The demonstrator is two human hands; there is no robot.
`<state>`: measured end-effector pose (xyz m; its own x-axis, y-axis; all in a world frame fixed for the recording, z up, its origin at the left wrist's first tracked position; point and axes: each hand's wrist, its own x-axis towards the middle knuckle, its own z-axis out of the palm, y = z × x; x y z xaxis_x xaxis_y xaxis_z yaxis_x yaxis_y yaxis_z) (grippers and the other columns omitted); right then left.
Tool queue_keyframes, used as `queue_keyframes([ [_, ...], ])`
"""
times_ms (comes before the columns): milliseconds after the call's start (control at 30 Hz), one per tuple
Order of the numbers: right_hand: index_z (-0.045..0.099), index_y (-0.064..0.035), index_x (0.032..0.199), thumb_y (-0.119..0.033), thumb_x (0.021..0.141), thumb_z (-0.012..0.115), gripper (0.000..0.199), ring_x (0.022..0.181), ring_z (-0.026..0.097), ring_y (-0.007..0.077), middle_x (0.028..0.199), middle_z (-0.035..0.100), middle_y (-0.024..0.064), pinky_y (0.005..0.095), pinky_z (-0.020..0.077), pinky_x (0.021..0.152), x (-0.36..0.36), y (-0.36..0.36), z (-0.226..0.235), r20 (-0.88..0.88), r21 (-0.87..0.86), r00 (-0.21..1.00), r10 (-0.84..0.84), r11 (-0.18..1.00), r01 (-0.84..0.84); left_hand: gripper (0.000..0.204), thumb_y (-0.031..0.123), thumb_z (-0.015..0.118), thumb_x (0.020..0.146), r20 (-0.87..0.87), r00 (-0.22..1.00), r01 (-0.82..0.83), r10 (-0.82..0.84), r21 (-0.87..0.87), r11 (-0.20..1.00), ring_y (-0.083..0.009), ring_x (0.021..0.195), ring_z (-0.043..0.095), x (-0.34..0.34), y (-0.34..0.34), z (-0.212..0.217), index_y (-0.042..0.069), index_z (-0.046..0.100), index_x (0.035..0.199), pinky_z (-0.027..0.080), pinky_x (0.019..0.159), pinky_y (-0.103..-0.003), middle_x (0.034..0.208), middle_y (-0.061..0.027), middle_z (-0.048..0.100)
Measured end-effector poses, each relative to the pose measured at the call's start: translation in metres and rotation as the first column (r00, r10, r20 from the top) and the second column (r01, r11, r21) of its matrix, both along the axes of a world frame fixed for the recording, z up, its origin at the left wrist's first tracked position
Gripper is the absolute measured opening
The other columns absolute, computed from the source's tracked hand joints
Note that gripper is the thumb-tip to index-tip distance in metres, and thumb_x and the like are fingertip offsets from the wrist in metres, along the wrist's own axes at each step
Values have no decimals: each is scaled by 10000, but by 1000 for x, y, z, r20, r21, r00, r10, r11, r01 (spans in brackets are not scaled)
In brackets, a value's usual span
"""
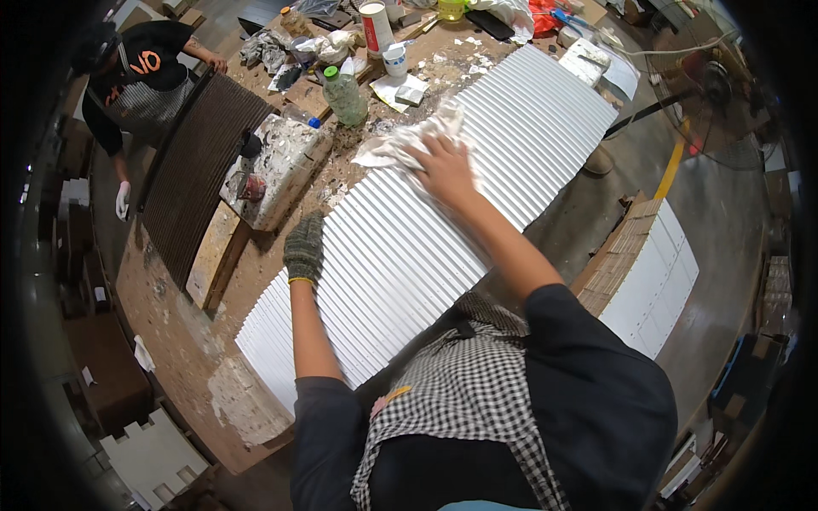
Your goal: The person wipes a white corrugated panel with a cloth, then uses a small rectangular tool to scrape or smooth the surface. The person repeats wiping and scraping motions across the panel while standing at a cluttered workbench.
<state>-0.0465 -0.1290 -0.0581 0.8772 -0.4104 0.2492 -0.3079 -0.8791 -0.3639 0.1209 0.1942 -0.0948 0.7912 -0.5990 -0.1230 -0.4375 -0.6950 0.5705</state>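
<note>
A long white corrugated panel (pixel 409 264) lies slantwise across the worktable in front of me, its ridges running crosswise. My right hand (pixel 447 175), bare, presses a crumpled white cloth (pixel 392 148) onto the panel near its far edge, fingers bent over the fabric. Some blur shows around this hand and the cloth. My left hand (pixel 304 249), in a dark grey knitted glove, holds the panel's left edge; its fingertips are partly hidden from view.
A paint-stained block (pixel 277 166) and wooden boards stand left on the worktable (pixel 183 362). A green-capped bottle (pixel 345 100), cups and rags crowd the far side. Another person (pixel 141 81) handles a dark corrugated panel (pixel 204 162). A fan (pixel 711 85) and stacked cardboard (pixel 626 260) are right.
</note>
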Motion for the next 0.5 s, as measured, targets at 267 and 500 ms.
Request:
queue_keyframes([
  [267, 779, -147, 1084, -262, 787, 791, 318, 864, 653, 302, 967, 652, 91, 425, 539, 790, -228, -5, 68, -206, 346, 961, -185, 905, 248, 447, 280, 379, 1072, -20, 1000, -14, 14, 44, 999, -327, 1293, 577, -2, -4, 5, 41, 611, 1370, 425, 1129, -414, 1428, -169, 594],
  [500, 751, -149, 1065, -291, 792, 786, 310, 1027, 617, 318, 1090, 660, 93, 510, 484, 894, -145, -42, 45, -1, -39, 932, -363, 931, 363, 442, 328, 429, 1057, 235, 962, 103, -135, 145, 984, -333, 1273, 586, 8, 10, -25, 42, 649, 1313, 436, 1098, -419, 1378, -166, 625],
])
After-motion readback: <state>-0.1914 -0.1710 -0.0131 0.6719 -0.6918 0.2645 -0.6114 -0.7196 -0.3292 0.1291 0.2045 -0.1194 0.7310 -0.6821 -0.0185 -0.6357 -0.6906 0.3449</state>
